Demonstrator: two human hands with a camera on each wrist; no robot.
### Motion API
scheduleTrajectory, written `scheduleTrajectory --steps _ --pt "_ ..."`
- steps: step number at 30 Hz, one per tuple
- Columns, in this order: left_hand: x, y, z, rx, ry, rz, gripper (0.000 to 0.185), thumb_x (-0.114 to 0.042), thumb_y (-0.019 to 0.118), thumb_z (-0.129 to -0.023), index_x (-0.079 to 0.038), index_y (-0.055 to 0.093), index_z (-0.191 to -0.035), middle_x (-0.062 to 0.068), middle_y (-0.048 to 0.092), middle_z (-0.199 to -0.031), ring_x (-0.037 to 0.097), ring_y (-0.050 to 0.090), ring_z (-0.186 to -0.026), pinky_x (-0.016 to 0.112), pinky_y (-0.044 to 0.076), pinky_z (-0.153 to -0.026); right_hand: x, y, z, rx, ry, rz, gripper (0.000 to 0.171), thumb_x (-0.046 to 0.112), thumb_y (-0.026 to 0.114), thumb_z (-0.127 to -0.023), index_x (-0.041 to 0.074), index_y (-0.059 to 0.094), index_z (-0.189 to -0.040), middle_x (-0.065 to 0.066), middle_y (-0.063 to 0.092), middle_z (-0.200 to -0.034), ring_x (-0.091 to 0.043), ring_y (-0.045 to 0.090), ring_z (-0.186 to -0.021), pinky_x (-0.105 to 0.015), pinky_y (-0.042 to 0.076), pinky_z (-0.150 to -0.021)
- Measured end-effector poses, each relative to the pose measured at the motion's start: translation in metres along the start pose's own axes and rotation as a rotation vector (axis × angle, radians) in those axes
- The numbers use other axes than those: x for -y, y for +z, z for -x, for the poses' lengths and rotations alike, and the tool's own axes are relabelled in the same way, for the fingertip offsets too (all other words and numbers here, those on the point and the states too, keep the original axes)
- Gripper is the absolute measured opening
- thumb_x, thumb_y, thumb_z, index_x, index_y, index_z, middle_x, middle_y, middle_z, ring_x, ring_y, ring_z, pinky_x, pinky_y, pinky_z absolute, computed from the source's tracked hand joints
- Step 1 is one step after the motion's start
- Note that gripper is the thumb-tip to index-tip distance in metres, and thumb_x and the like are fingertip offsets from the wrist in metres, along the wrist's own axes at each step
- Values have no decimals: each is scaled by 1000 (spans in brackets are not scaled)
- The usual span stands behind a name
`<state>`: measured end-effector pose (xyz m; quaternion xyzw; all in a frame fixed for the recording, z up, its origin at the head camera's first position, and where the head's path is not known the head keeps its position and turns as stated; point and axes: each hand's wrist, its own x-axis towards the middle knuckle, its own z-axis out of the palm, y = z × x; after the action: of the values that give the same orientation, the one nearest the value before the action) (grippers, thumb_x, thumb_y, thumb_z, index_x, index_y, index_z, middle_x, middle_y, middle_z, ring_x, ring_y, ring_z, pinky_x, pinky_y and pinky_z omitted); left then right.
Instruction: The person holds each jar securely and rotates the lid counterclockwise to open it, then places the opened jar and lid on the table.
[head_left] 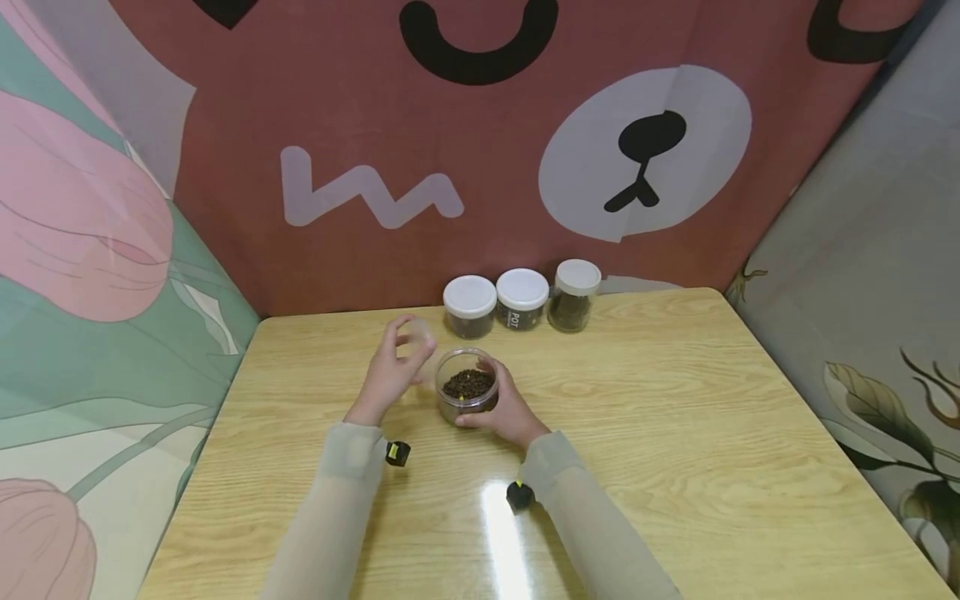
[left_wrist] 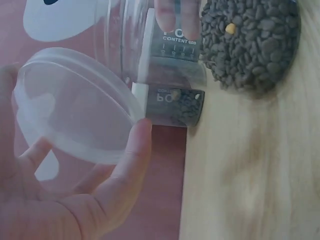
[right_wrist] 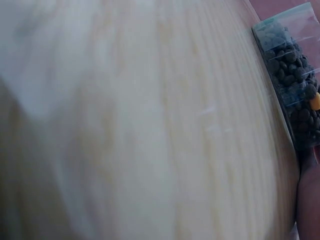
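One open jar [head_left: 468, 393] in curled right fingers [head_left: 487, 419], one clear lid [left_wrist: 75, 105] pinched by left fingers [left_wrist: 135, 150], three capped jars [head_left: 521, 298] behind.

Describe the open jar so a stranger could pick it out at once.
On the wooden table, before a row of three white-lidded jars at the back wall, stands the open jar, gripped by the right hand. Only it has no lid, baring dark pellets.

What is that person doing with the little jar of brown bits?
A person sits at a wooden table. Their right hand holds an open clear jar of small dark pellets. Their left hand holds the jar's clear lid just beside it, lifted off. Three closed jars with white lids stand in a row at the back.
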<state>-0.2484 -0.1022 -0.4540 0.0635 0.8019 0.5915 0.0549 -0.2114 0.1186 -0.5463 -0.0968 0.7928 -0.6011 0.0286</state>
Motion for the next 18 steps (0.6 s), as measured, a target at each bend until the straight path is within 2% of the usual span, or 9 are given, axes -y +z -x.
scheduleTrajectory --steps 3,9,18 --pt "5 -2 -1 -53 19 23 69 -40 71 -95 -28 34 -152 24 34 -151 49 53 -121 51 60 -82 0 0 0 -1 -4 -2 115 17 97 -68 15 24 -157 -8 38 -155 -25 34 -145 -45 22 -122" --pt "13 -6 -2 -174 54 -53 78 -36 81 -87 -21 36 -149 28 31 -148 50 47 -122 56 48 -98 0 -1 -1 6 -9 -1 113 18 96 -69 14 25 -157 -10 38 -155 -26 34 -145 -46 22 -122" --pt "30 -10 -6 -266 9 -43 85 -30 87 -80 -17 33 -144 27 23 -149 50 40 -129 59 44 -102 -1 -1 1 5 -7 7 114 20 96 -69 16 25 -157 -8 38 -155 -25 34 -145 -47 22 -122"
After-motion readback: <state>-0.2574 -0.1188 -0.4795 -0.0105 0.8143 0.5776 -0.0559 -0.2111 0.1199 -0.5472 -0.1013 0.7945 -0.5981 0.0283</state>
